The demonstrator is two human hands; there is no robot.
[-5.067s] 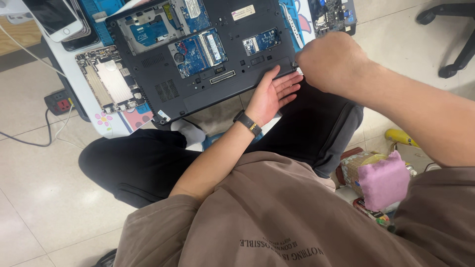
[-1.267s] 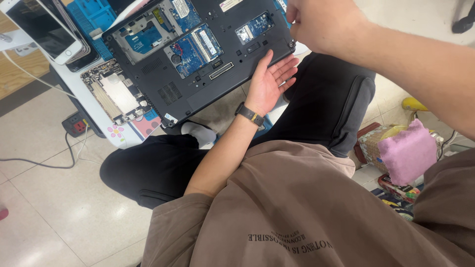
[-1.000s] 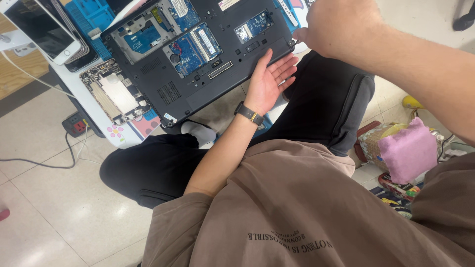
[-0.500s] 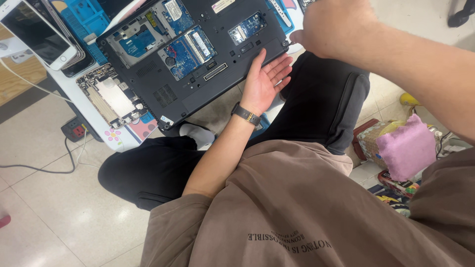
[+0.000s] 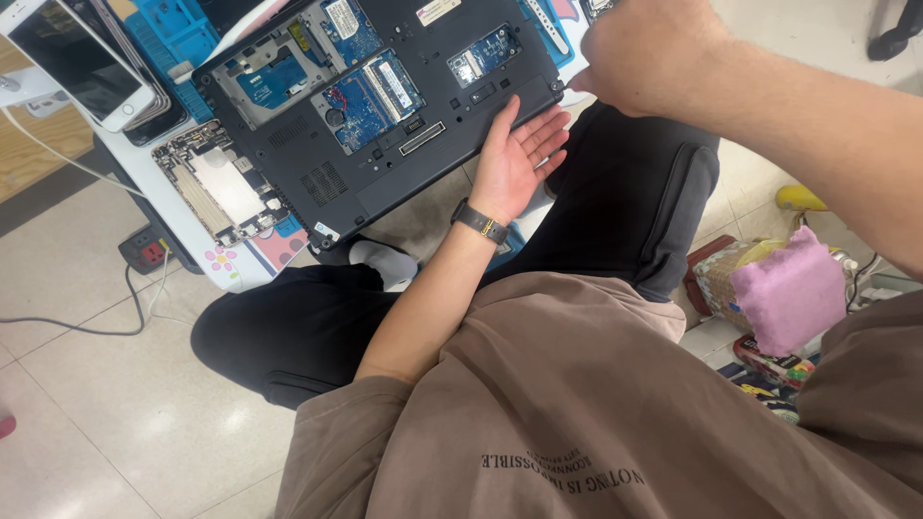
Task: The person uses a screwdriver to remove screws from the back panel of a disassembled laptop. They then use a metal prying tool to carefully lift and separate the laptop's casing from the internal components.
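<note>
A black laptop lies upside down at the table's edge with its bottom cover off, showing blue circuit boards and memory modules. My left hand, with a black wristband, is open and palm up, its fingers against the laptop's near edge by the right corner. My right hand is curled into a fist just right of that corner, close to the camera. Whatever may be inside the fist is hidden. My legs in black trousers are below the table.
Stacked phones and a blue work mat lie at the top left, a bare metal frame part beside the laptop. A power strip and cable are on the floor. A pink cloth tops a basket at right.
My right hand has lifted off the laptop's right corner and now hovers just beside it. My left hand stays at the near edge. The view has shifted slightly.
</note>
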